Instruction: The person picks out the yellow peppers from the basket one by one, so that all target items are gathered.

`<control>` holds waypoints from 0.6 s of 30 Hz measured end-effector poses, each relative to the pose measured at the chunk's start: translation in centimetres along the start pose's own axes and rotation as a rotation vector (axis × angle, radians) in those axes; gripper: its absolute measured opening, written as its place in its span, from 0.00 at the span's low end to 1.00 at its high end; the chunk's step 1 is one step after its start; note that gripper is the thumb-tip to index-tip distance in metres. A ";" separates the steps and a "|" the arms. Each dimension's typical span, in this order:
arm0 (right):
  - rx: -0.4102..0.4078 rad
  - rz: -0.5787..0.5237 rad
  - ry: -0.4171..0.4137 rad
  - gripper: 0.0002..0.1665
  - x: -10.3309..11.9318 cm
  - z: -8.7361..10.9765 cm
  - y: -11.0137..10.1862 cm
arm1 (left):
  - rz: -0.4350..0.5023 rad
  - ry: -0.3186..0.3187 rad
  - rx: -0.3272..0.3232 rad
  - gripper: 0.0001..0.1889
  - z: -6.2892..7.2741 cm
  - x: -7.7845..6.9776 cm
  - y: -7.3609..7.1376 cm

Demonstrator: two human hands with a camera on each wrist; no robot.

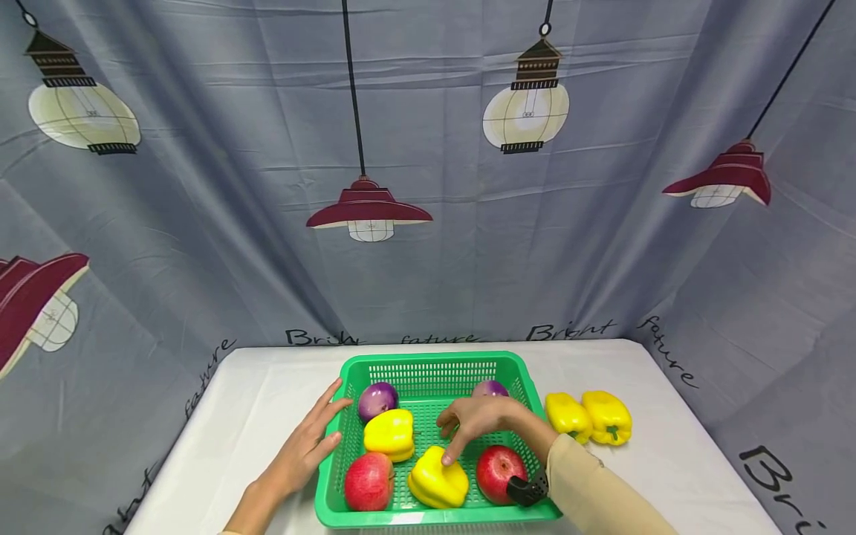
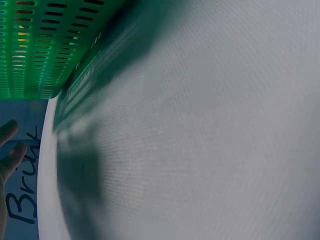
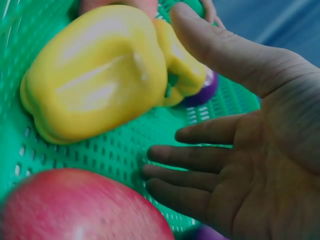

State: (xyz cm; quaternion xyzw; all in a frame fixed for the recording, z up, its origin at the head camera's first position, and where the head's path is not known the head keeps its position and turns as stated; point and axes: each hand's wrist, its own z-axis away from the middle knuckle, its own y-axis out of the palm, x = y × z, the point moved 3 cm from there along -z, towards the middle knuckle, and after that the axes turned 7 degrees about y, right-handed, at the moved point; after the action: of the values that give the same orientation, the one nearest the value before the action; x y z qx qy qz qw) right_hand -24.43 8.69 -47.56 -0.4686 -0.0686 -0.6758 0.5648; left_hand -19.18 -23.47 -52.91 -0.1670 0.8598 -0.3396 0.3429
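Note:
A green plastic basket (image 1: 438, 357) holds two yellow bell peppers, two red apples and two round purple things. My right hand (image 1: 478, 422) reaches inside with loosely spread fingers, its thumb at the front pepper (image 1: 438, 479). In the right wrist view, the palm (image 3: 270, 165) holds nothing, and the thumb appears apart from the nearest pepper (image 3: 95, 75). At the basket's left rim is my left hand (image 1: 304, 449), fingers extended; I cannot tell whether it touches the rim. Only some left fingertips (image 2: 12, 160) show in the left wrist view.
Two more yellow peppers (image 1: 605, 417) lie on the white table (image 1: 267, 386) right of the basket. Inside, one apple (image 1: 369, 481) sits front left, another (image 1: 500, 472) front right. A purple thing (image 1: 377, 401) is at back left. A patterned grey curtain (image 1: 441, 282) hangs behind.

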 end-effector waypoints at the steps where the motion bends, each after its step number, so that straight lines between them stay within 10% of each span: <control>1: 0.014 0.017 0.004 0.47 0.1 -0.2 0.2 | 0.002 0.000 -0.001 0.26 0.0 0.0 0.0; 18: 0.082 0.274 0.080 0.51 1.6 -1.2 1.6 | 0.010 -0.028 0.005 0.26 0.0 -0.4 -0.2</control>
State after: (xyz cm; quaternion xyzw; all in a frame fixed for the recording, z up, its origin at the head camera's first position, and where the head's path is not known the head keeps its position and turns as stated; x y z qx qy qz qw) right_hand -23.64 6.24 -47.83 -0.4227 -0.0088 -0.6073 0.6726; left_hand -18.91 -23.40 -52.59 -0.1666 0.8549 -0.3377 0.3568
